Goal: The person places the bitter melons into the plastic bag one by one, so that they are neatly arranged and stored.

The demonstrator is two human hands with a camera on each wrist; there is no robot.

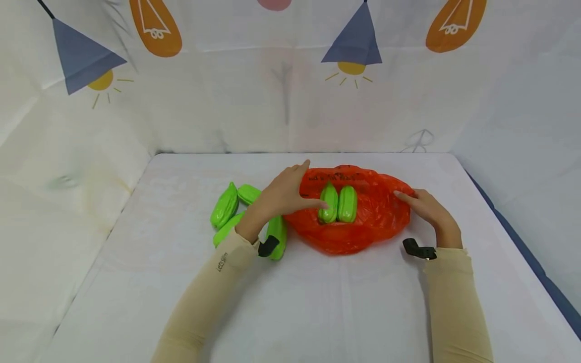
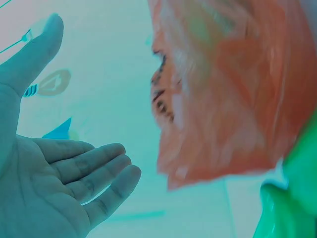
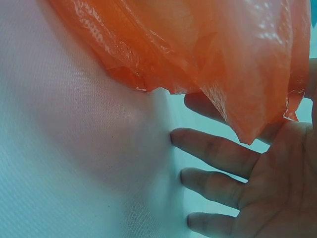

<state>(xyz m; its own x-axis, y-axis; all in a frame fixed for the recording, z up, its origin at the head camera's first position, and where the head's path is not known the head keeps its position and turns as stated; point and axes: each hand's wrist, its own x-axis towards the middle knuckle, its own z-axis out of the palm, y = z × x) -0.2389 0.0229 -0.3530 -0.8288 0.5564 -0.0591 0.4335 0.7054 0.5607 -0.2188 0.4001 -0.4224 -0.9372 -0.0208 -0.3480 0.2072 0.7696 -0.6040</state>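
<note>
A red plastic bag lies spread on the table, with two green ridged gourds side by side in its open middle. My left hand is over the bag's left side, thumb stretched out in front of one gourd. Its fingers look straight and hold nothing in the left wrist view, where the bag is beside the hand. At the bag's right edge, my right hand pinches the plastic between thumb and forefinger. The other fingers of this hand extend below the bag.
Several more green gourds lie left of the bag: one pointed gourd farthest left, another gourd partly under the left wrist. A white cloth covers the table. Printed white fabric hangs behind the table's far edge.
</note>
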